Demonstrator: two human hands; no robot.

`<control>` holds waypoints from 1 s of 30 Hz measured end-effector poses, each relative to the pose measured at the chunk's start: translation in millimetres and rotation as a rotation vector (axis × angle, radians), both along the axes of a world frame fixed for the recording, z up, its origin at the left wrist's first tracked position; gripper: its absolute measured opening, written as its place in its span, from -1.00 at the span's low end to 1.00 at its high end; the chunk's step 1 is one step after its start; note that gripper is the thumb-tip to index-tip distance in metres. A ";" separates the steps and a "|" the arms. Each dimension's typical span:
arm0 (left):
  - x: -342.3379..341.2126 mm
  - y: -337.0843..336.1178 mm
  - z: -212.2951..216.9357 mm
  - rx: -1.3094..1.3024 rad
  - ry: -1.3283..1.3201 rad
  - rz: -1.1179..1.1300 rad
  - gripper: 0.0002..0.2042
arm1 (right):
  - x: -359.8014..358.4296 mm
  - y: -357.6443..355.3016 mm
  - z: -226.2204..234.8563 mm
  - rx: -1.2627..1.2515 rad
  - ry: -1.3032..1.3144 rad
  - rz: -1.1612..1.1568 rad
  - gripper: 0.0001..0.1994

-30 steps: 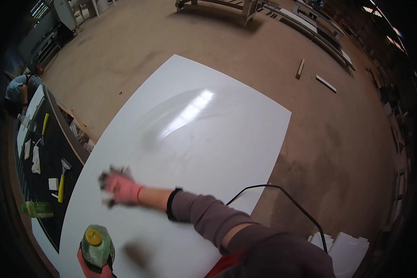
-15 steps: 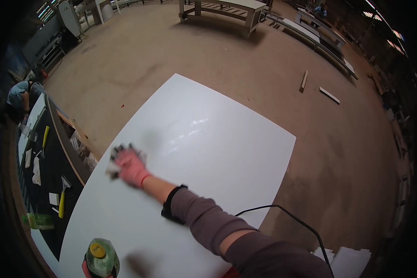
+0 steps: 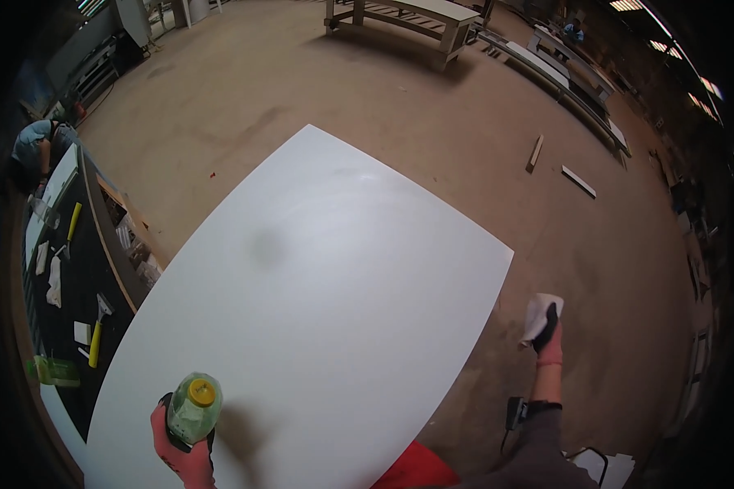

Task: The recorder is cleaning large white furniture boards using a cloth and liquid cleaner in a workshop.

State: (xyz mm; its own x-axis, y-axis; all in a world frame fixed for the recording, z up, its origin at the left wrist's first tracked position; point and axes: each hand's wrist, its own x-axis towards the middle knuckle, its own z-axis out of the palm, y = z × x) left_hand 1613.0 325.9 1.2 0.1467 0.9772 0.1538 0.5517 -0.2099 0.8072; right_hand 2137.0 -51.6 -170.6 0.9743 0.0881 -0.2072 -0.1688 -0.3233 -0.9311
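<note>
A: Concrete floor (image 3: 302,90) lies open around the white panel (image 3: 326,310); workbench (image 3: 65,285) crowds its left edge.
B: Left hand (image 3: 183,444) clamps a green bottle (image 3: 192,407) above the near corner; right hand (image 3: 546,338) clutches a white cloth (image 3: 537,314) beyond the right edge.

A big board (image 3: 318,301) lies flat in front of me, over the floor (image 3: 302,73). My left hand (image 3: 183,444) is at the near left part of the board and holds a bottle (image 3: 194,406) upright above it. My right hand (image 3: 549,338) is off the board, past its right edge, with a cloth (image 3: 538,314) in it. A bench (image 3: 65,277) runs along the left side of the board, with tools (image 3: 96,326) lying on it. At its far end is a person (image 3: 37,147), I think bent over. Far behind the board stands a table (image 3: 408,20). Two sticks (image 3: 556,163) lie on the floor to the far right.
</note>
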 end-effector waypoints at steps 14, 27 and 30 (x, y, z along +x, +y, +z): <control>-71.2 -8.3 6.9 0.036 0.182 0.158 -0.57 | -79.3 240.0 43.5 -0.847 -0.951 1.054 -0.40; -378.5 -40.7 -12.3 0.054 0.474 0.575 -0.64 | -340.3 567.7 11.0 -0.868 -0.969 0.935 -0.41; -448.4 -50.2 -18.0 0.034 0.386 0.653 -0.63 | -541.0 601.3 12.0 -0.582 -1.230 1.155 -0.41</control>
State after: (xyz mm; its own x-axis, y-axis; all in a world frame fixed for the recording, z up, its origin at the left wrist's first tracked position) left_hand 1164.6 275.7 -16.8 -0.4106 0.8796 0.2404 0.8143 0.2351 0.5307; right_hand 1595.9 549.7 -158.6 0.0796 0.9595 0.2702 0.9957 -0.0635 -0.0677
